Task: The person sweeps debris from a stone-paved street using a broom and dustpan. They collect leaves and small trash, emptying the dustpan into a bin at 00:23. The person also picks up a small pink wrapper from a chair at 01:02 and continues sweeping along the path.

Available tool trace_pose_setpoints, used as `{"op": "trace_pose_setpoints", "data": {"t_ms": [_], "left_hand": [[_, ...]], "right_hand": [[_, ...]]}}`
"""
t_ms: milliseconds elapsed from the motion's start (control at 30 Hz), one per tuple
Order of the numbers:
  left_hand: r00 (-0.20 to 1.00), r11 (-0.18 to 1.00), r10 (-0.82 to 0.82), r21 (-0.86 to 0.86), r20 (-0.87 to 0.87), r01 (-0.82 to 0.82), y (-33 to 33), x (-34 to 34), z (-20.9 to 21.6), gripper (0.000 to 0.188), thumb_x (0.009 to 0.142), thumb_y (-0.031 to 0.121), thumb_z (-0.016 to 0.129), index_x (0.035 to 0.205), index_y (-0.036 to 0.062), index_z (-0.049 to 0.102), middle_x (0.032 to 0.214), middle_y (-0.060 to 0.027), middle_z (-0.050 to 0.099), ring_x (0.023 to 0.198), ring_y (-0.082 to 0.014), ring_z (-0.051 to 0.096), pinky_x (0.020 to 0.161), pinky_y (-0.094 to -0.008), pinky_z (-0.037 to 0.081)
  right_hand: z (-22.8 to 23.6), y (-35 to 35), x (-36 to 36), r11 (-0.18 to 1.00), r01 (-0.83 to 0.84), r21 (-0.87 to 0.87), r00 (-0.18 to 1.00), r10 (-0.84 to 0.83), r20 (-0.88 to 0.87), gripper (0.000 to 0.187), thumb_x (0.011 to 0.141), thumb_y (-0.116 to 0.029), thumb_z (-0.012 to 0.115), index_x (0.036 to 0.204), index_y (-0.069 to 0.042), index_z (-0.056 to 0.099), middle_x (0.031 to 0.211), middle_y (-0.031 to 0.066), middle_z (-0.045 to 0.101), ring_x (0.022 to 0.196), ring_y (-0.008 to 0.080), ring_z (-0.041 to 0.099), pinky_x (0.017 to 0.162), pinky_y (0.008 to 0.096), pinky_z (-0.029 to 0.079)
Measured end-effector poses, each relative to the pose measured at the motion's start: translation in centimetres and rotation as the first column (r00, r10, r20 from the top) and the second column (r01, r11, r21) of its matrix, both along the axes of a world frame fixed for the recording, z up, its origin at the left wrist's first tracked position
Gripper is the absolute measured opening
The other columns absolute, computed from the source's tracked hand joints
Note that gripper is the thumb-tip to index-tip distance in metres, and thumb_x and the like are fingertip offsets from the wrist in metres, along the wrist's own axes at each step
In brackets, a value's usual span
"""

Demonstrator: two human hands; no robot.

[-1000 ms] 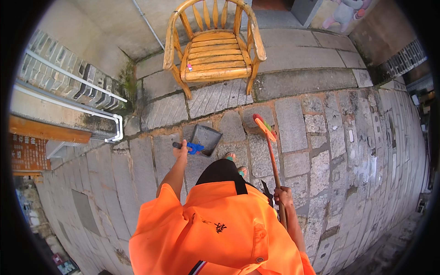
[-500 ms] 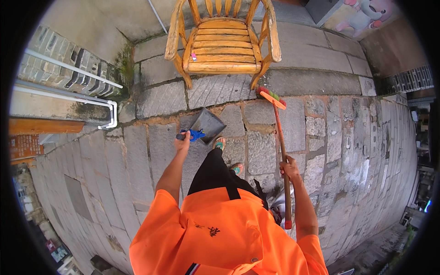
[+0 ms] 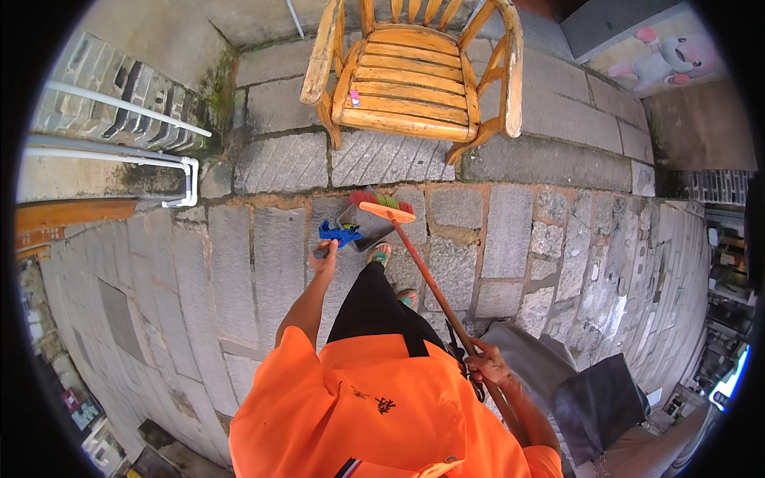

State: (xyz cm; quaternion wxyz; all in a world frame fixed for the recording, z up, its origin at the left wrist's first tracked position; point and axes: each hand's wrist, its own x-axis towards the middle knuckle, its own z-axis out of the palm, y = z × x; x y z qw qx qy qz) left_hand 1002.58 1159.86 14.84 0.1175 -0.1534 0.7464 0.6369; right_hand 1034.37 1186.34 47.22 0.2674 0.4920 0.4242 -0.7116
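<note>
My left hand (image 3: 323,260) is closed round the grey handle end of a long-handled dustpan (image 3: 374,231). A crumpled blue piece (image 3: 339,233) sits on that handle just beyond my fingers. In my right hand (image 3: 488,362) is the wooden stick of a broom (image 3: 426,275), gripped low beside my hip. The broom's orange head, with red and green bristles, lies over the dustpan's mouth and hides part of the pan. Whether the bristles touch the pan, I cannot tell. My sandalled feet stand just behind the dustpan.
A wooden armchair (image 3: 410,80) stands ahead, with a small pink and white item (image 3: 355,99) on its seat. White pipes (image 3: 190,179) run along the left wall. Close on my right is another person in grey clothing with a dark bag (image 3: 602,406). Uneven stone paving (image 3: 498,239) surrounds me.
The broom head has swung left from near the chair's leg to over the dustpan. My right hand has moved down and closer to my body. Another person has appeared on the right.
</note>
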Motion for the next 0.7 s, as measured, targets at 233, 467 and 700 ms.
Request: {"op": "trace_pose_setpoints", "data": {"t_ms": [233,467,700], "left_hand": [[0.994,0.973,-0.111,-0.203,0.012,0.111,-3.1,0.7,1.5,0.028,0.072,0.027,0.075,0.084,0.0041,0.065,0.079,-0.0034,0.064,0.072,-0.0101,0.056,0.068,-0.0257,0.046],[0.993,0.962,-0.11,-0.256,-0.03,0.099,-5.3,2.4,-2.8,0.048,0.071,0.027,0.075,0.11,0.0078,0.055,0.076,-0.0018,0.059,0.063,-0.0095,0.053,0.054,-0.026,0.045],[0.778,0.89,-0.05,-0.325,0.626,0.319,-2.1,2.5,4.8,0.035,0.073,0.027,0.067,0.099,0.005,0.057,0.072,-0.0074,0.061,0.056,-0.0194,0.06,0.048,-0.0327,0.048]], "right_hand": [[-1.3,2.7,-2.5,0.96,0.161,0.23,0.987,-0.157,-0.037,0.059,0.076,0.0,0.053,0.13,0.003,0.032,0.053,0.0036,0.044,0.037,0.0116,0.041,0.034,0.0261,0.031],[-2.2,6.6,-1.3,0.918,0.298,0.26,0.952,-0.304,-0.017,0.049,0.074,0.001,0.05,0.121,0.001,0.037,0.053,0.0039,0.041,0.037,0.0114,0.037,0.032,0.0254,0.028],[-5.8,11.0,1.4,0.938,0.317,0.143,0.947,-0.321,0.003,0.01,0.077,-0.005,0.053,0.084,-0.003,0.047,0.058,0.0057,0.045,0.041,0.0133,0.042,0.034,0.0266,0.032]]}}
